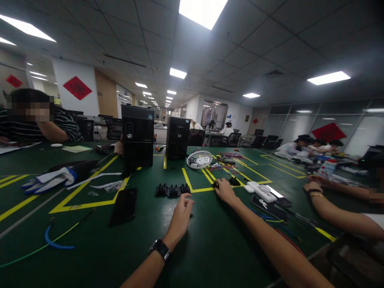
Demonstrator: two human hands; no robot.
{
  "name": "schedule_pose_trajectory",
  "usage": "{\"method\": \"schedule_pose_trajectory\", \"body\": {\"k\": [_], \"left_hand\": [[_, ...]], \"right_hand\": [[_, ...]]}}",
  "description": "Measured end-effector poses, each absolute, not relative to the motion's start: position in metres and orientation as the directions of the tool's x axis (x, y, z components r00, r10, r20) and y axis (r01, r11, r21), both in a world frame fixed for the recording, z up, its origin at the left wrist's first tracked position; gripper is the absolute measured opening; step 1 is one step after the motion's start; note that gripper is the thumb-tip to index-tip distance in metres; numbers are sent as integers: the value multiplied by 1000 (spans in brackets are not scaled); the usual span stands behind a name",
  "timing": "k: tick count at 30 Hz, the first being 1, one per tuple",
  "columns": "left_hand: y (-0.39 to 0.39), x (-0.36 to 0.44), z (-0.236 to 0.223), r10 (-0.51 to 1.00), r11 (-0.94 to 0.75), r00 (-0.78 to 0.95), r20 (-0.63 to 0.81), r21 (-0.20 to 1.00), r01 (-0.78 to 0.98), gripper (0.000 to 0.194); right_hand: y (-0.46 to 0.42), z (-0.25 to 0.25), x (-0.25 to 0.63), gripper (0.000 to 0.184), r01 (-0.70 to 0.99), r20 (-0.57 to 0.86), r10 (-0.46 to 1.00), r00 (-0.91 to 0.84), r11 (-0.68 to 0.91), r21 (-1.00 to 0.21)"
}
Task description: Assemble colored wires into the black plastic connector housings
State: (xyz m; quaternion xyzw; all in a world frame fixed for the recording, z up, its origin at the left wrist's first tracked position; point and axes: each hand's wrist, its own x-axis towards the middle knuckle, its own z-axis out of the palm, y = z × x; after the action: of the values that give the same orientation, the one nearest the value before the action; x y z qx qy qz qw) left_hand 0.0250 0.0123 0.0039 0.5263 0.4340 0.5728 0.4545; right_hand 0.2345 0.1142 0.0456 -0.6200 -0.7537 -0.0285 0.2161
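Zero items visible in the left hand (180,212): fingers loosely bent and slightly apart, tips just beside the near right end of the row of black parts (173,191); contact cannot be told. Right hand (225,191) sits to the right of the row, fingers drawn narrow at a small dark piece (216,185); whether pinched or merely touched, cannot tell. The row is taken as landmark; its parts stand close together on the green table (90,256), upright projections uppermost. Handling, judged by look: light, stiff, probably plastic, smooth enough to slip; thin projections may snap, so best hold is low, on the sides of the base, finger and thumb opposed. Outward from the row: phone (123,206) to its left, nearer the wearer; white fan grille (199,159) beyond it, rightward; thin wires (229,157) farther right of that; white adapter (261,192) well to its right, past the right hand. Behind the row, two black towers: left tower (138,138), right tower (177,138). Glove (57,179) well to its left.
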Motion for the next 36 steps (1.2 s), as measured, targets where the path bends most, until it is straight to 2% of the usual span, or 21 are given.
{"method": "schedule_pose_trajectory", "body": {"k": [3,5,7,9,12,14,18,20,23,25,28,32,36], "left_hand": [[8,33,8,998,-26,-55,5,926,-376,41],[6,37,9,995,85,-2,-104,821,-565,45],[6,37,8,992,112,35,-119,737,-666,41],[7,35,6,994,79,4,-105,723,-687,33],[10,30,3,994,44,-46,-96,766,-642,34],[11,29,2,994,42,-52,-94,783,-621,41],[10,29,2,995,45,-41,-91,776,-629,39],[9,30,2,996,52,-23,-85,777,-627,37],[7,30,1,997,59,1,-73,791,-609,40],[7,29,2,997,57,0,-71,799,-599,43],[7,28,5,996,48,-36,-86,801,-597,45],[11,25,8,995,24,-60,-81,770,-637,28],[16,19,6,995,-6,-74,-67,698,-716,20]], "right_hand": [[90,46,216,29,907,395,902,-176,305,-292],[62,47,194,35,810,441,847,-297,468,-353],[30,50,175,45,666,468,752,-464,645,-375],[5,56,168,53,589,462,683,-566,727,-352],[-5,66,196,41,666,500,712,-493,679,-309],[5,67,236,33,784,511,778,-365,553,-281],[25,52,320,21,955,325,926,-193,254,-157],[25,41,344,18,969,255,948,-191,224,-105],[22,31,355,17,968,269,940,-207,237,-84],[25,32,352,17,958,299,930,-215,260,-120],[37,44,347,21,932,366,914,-175,273,-237],[57,71,332,30,892,504,863,-29,250,-376],[63,91,285,35,753,624,781,37,388,-531]]}}
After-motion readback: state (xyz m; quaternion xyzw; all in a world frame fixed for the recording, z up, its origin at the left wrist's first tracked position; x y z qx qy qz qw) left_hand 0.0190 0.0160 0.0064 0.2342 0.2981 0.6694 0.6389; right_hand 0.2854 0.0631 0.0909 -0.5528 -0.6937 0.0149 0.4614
